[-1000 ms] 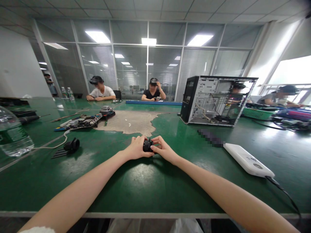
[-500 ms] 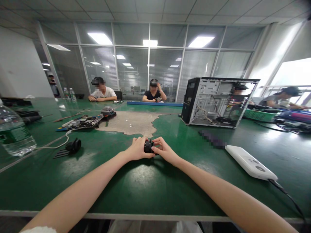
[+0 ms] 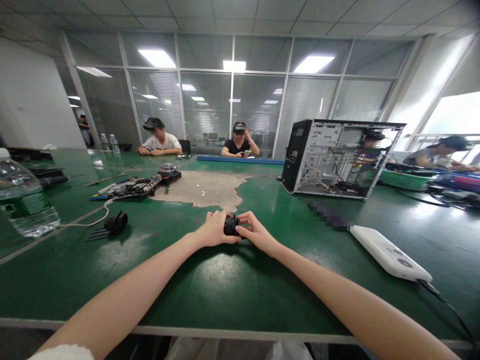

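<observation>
Between my two hands, low over the green table (image 3: 225,295), is a small black cylindrical part (image 3: 230,226) with a raised rim on its right side. My left hand (image 3: 214,230) wraps round it from the left, thumb along the near side. From the right, my right hand (image 3: 255,232) pinches its rim with thumb and fingers. Exactly what the part is, I cannot make out. Off to the left lies another black part (image 3: 117,222) with a round end and several flat prongs.
An open computer case (image 3: 337,160) stands at the right, with a white power bank (image 3: 390,254) and its cable nearer. Left are a circuit board (image 3: 129,188) and a water bottle (image 3: 26,200). A green basket (image 3: 405,180) sits far right. Two people sit across the table.
The whole view has shifted slightly, so everything appears a little further right. Both hands keep the same hold on the black part.
</observation>
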A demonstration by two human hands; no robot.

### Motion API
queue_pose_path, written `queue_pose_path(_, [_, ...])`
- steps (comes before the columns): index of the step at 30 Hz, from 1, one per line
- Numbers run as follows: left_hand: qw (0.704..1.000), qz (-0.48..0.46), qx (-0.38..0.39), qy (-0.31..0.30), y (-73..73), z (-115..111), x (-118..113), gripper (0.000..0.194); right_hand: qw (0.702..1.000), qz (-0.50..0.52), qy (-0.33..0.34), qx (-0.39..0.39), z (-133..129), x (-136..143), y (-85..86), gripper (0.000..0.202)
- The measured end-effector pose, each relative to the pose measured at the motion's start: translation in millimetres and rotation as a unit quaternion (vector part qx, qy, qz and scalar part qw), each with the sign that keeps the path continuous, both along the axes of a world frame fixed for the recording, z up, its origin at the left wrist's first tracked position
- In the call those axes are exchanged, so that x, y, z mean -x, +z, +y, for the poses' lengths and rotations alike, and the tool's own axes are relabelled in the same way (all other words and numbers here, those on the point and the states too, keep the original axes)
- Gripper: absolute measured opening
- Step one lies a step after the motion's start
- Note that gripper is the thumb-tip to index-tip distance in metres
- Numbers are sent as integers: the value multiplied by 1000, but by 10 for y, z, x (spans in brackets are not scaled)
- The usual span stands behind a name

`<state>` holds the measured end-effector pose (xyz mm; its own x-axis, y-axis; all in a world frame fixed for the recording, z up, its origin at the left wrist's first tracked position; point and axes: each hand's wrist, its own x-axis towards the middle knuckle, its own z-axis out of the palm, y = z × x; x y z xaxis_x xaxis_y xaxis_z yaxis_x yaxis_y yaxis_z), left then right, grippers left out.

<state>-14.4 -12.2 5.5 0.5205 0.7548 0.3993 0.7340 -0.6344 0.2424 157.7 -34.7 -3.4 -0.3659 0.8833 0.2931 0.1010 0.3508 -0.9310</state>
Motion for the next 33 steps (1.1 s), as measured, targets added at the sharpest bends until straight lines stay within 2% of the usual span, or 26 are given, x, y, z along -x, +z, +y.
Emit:
queue_pose_path(22, [1000, -2, 2, 1, 18, -15, 4, 62, 1000, 12, 11, -16, -5, 10, 47, 26])
queue_pose_path(33, [1000, -3, 8, 5, 14, -9, 0, 63, 1000, 5, -10, -17, -7, 17, 50, 28])
